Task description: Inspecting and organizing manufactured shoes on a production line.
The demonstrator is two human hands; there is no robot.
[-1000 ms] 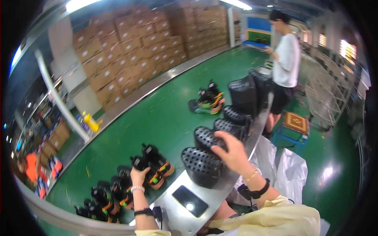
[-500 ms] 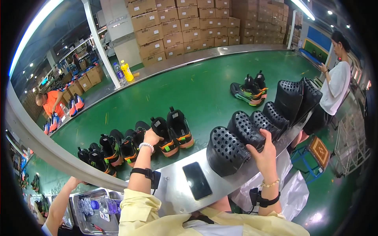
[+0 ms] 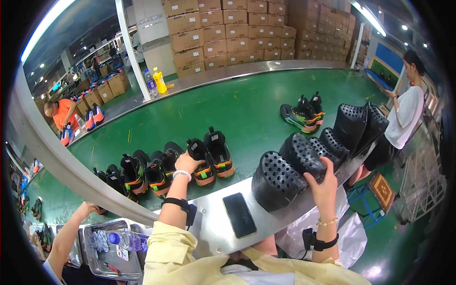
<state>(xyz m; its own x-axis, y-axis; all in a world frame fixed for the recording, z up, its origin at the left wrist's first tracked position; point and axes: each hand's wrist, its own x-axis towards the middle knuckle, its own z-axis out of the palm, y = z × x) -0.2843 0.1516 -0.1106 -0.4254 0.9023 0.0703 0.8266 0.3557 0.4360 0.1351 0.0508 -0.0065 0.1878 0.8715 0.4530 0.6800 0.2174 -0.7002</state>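
My left hand (image 3: 188, 165) is closed on a black sneaker (image 3: 200, 151) with an orange sole, in a row of similar sneakers on the green belt. Another black sneaker (image 3: 218, 148) stands just right of it. More sneakers (image 3: 134, 172) continue to the left. My right hand (image 3: 324, 183) curls round the near end of a black clog (image 3: 300, 150) with round holes in its top; some fingers are hidden behind it. Beside that, to the left, another perforated black clog (image 3: 276, 178) stands on the metal ledge.
A phone (image 3: 239, 216) lies on the metal ledge (image 3: 209, 237). Tall black clogs (image 3: 350, 124) and a sneaker pair (image 3: 304, 114) stand farther right. A metal tray (image 3: 90, 263) holds a bottle (image 3: 128, 241). At left, a co-worker's arm (image 3: 66, 237) reaches in; another person (image 3: 406, 107) stands at right.
The view has shifted slightly. My left hand stays at the same sneaker, and my right hand stays on the clog, which looks raised slightly. The co-worker's arm at lower left shows more.
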